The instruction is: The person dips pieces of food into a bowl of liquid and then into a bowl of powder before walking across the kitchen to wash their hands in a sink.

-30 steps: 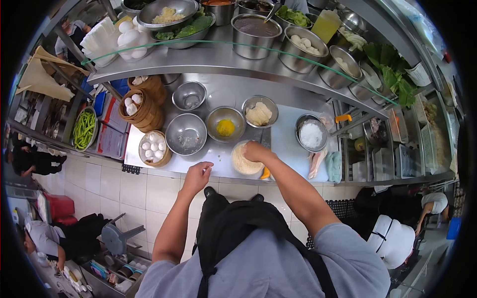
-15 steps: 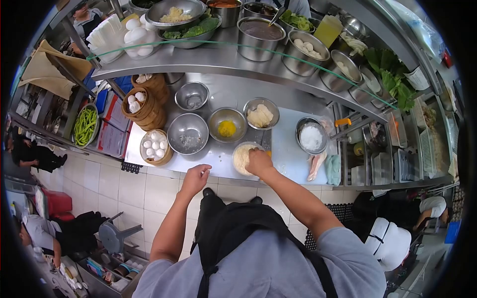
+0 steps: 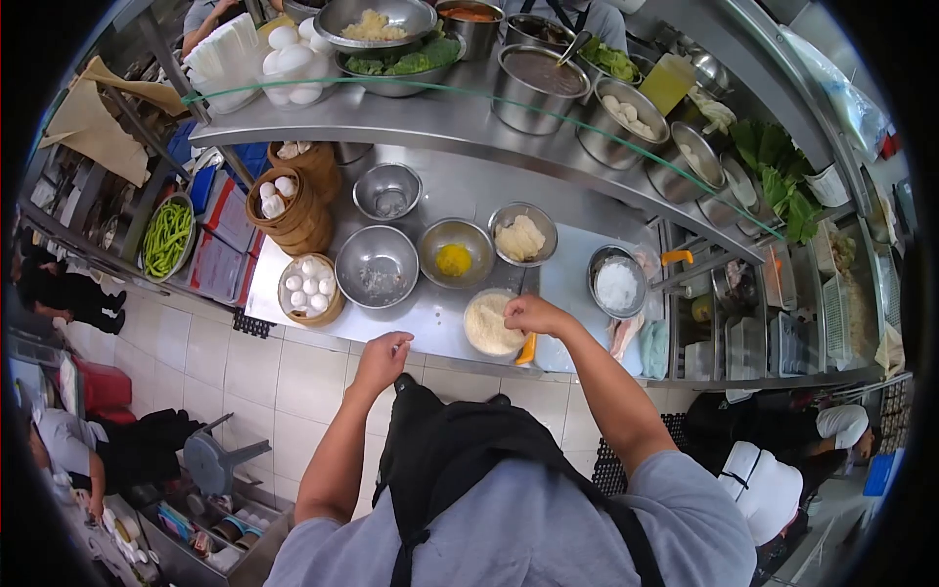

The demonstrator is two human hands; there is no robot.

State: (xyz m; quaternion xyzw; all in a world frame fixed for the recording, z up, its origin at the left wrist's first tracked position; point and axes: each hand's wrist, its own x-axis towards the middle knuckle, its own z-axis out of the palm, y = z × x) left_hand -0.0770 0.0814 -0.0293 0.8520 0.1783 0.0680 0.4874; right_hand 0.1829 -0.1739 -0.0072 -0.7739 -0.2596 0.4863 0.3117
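Note:
At the counter's front edge stands a bowl of pale breadcrumb-like crumbs (image 3: 487, 328). My right hand (image 3: 538, 316) is over its right side, fingers bent together at the crumbs; what they hold, if anything, is hidden. An orange-handled knife (image 3: 526, 348) lies beside that bowl, partly under my right hand. My left hand (image 3: 381, 359) hovers by the counter edge with loosely curled fingers and nothing visible in it. Behind the crumbs are a metal bowl with yellow egg yolk (image 3: 453, 259) and a bowl of pale paste (image 3: 519, 239). To the left sits a larger metal bowl (image 3: 377, 266) with some residue.
Bamboo steamers (image 3: 311, 291) with white balls line the left side. A bowl of white powder (image 3: 616, 284) rests on the pale cutting board (image 3: 572, 264), near a pale raw piece (image 3: 626, 335) and a green cloth (image 3: 653, 347). A loaded steel shelf (image 3: 421, 119) overhangs the back.
My right hand has lifted slightly and shifted to the right across the crumbs, uncovering more of them. The left hand has barely moved. The whole view has shifted a little.

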